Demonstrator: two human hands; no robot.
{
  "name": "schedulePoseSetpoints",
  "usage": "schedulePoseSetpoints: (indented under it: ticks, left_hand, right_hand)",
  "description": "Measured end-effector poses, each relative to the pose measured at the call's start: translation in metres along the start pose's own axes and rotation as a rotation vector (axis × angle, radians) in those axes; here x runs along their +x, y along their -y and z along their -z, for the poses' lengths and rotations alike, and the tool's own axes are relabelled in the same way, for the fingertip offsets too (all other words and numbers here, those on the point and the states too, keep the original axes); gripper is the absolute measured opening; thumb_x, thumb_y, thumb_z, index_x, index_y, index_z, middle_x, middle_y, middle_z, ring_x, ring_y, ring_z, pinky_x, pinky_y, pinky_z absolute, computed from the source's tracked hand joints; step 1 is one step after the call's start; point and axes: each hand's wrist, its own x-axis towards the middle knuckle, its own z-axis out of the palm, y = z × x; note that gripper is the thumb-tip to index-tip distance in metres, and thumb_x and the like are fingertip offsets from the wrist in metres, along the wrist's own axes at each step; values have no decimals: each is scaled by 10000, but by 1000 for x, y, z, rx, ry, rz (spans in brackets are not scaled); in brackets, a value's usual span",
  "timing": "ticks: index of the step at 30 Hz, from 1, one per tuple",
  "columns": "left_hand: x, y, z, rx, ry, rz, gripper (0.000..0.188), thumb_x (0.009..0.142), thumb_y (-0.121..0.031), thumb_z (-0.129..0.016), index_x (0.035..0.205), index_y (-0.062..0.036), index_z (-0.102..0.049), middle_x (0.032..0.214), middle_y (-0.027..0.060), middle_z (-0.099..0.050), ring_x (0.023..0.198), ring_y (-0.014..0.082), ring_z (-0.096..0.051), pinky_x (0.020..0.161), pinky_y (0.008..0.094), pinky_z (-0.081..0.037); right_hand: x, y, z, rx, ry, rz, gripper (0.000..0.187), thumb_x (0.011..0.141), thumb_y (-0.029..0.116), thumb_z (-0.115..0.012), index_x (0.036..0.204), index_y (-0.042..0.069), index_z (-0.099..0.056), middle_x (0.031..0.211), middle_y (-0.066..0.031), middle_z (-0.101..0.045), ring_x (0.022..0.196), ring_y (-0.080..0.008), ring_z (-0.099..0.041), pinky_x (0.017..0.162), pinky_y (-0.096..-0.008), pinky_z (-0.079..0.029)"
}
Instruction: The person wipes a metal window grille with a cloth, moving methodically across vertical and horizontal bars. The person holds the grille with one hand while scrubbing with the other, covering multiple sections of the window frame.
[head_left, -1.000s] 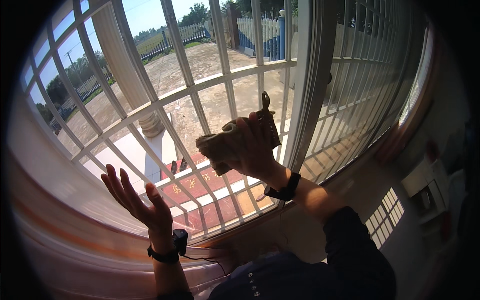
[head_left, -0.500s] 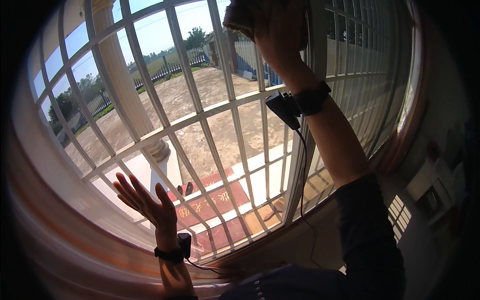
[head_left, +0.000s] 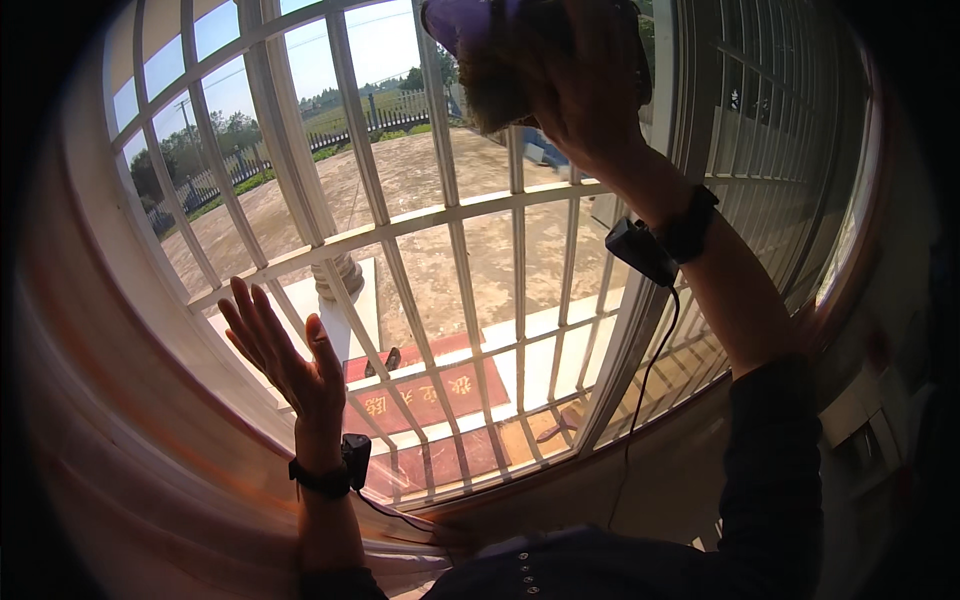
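Crumpled brownish cleaning cloth [head_left: 500,75], top centre of the frame, pressed against the white-barred window grille [head_left: 440,215]. My right hand [head_left: 585,85] closes over it, fingers curled around the wad, forearm running down to lower right. My left hand [head_left: 285,355], lower left, is well apart, fingers spread, holding nothing. Below, outside: a red rectangular mat [head_left: 425,395] with pale characters.

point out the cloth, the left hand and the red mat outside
cloth [head_left: 500,80], head view, its brownish bunched part against the glass
left hand [head_left: 285,355], head view, middle of the open palm
red mat [head_left: 440,395], head view, its centre between the bars
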Motion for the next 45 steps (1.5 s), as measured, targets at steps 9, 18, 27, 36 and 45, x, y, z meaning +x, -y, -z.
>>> schedulePoseSetpoints:
  ticks: [9,18,27,36,45]
  left_hand:
    - [-2,7,6,10,38,67,595,1011,-396,-370,1507,-100,-229,1561,142,-227,1458,363,-121,1137,580,-72]
    - [40,20,28,74,32,37,626,992,-357,-422,1512,-88,-201,1566,132,-212,1459,351,-126,1158,534,-107]
    - [77,39,34,32,-5,117,654,985,-376,-454,1519,-114,-183,1571,107,-201,1467,316,-101,1163,529,-97]
    - [107,85,76,164,15,80,761,911,-392,-584,1515,-133,-200,1583,108,-148,1467,336,-62,1163,541,-102]
    - [137,149,134,484,-48,279,686,959,-315,-510,1528,-236,-135,1570,101,-209,1424,329,-248,1138,494,-273]
  right_hand:
    - [-61,186,19,536,370,167,527,900,253,-604,1398,280,-436,1480,-19,-378,1401,-246,-302,1173,-495,-171]
    - [27,-46,-26,173,70,-135,450,725,79,-743,1151,169,-631,1305,-85,-547,1266,-317,-461,1073,-490,-334]
    - [127,65,-61,316,13,-62,571,855,248,-610,1372,60,-456,1397,-211,-406,1357,-402,-315,1118,-557,-198]
    - [160,-39,-73,200,111,-140,550,831,156,-695,1343,229,-511,1465,-209,-262,1254,-414,-419,1022,-522,-402]
    - [296,-144,-140,-324,-354,-302,550,877,430,-620,1254,62,-462,1008,-180,-631,838,-324,-663,671,-425,-554]
